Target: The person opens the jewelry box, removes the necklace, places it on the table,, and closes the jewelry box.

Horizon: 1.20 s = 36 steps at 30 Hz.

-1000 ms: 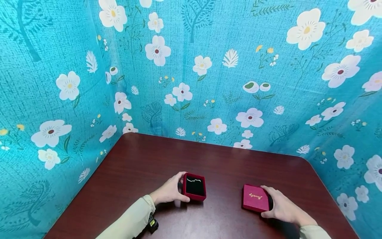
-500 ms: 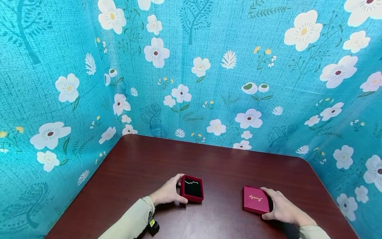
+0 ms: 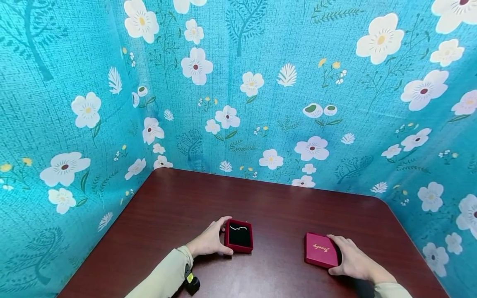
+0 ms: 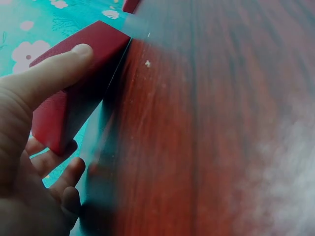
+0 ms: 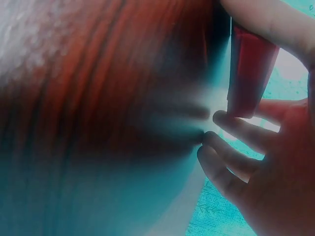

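Observation:
My left hand (image 3: 208,241) grips the left side of a small red jewelry box base (image 3: 244,249), thumb at the near side and fingers at the far side. Inside it lies a black pad (image 3: 239,238) with a thin silvery chain (image 3: 238,227) across its upper part. To the right, my right hand (image 3: 352,258) holds the red box lid (image 3: 321,250) by its right side. Gold lettering shows on the lid's top. In the left wrist view the thumb presses the red side wall of the box base (image 4: 98,42). The right wrist view shows the lid (image 5: 251,69) between thumb and fingers.
Both parts are on or just over a dark red-brown wooden table (image 3: 223,194). A blue curtain (image 3: 275,95) with white flowers surrounds its back and sides. A black device with a yellow patch (image 3: 191,283) is at the left wrist.
The left hand and box base have shifted slightly left, and the base, tilted earlier, now looks flatter. The right hand and lid have hardly moved.

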Available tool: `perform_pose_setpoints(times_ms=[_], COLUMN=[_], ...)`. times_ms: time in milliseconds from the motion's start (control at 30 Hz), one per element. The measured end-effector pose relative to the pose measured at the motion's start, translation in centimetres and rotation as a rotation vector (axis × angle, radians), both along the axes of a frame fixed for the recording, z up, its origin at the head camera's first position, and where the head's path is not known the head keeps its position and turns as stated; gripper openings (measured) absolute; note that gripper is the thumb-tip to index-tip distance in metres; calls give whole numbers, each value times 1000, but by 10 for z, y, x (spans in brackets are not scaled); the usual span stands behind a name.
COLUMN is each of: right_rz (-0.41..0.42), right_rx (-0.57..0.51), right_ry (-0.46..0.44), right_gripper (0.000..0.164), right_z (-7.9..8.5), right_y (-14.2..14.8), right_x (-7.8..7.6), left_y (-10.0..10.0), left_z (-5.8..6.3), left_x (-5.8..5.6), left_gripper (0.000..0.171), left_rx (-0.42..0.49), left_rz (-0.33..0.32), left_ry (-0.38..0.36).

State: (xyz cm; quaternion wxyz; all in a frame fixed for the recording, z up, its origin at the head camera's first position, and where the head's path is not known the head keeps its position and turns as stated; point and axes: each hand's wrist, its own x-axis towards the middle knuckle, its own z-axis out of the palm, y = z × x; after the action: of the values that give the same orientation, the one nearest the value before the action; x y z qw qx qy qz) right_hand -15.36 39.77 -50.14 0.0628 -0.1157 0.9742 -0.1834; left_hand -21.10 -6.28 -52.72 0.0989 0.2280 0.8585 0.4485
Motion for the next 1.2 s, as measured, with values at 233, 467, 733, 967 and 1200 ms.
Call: perform_pose_setpoints(times_ms=[233,467,733,967,1200], right_rz=[7,19,27,40,46], right_rx=[30,33,33,24,17], right_ry=[22,37,23,28,18], right_gripper=[107,107,107,109,111], right_z=[-1,-1,-3,-5,-5], right_y=[-2,-3,0,1,2], right_x=[0,-1,-5,-7,-7], left_y=[1,3,3,4,4], left_z=[-3,-4,-4,-6,-7], left_x=[0,2,3,3,3], left_gripper=[95,94,104,99,105], left_rx=[-67,-151,-181,-212,-233], left_rz=[-5,-20,-34,-41,-52], left_ry=[87,221,222,271,273])
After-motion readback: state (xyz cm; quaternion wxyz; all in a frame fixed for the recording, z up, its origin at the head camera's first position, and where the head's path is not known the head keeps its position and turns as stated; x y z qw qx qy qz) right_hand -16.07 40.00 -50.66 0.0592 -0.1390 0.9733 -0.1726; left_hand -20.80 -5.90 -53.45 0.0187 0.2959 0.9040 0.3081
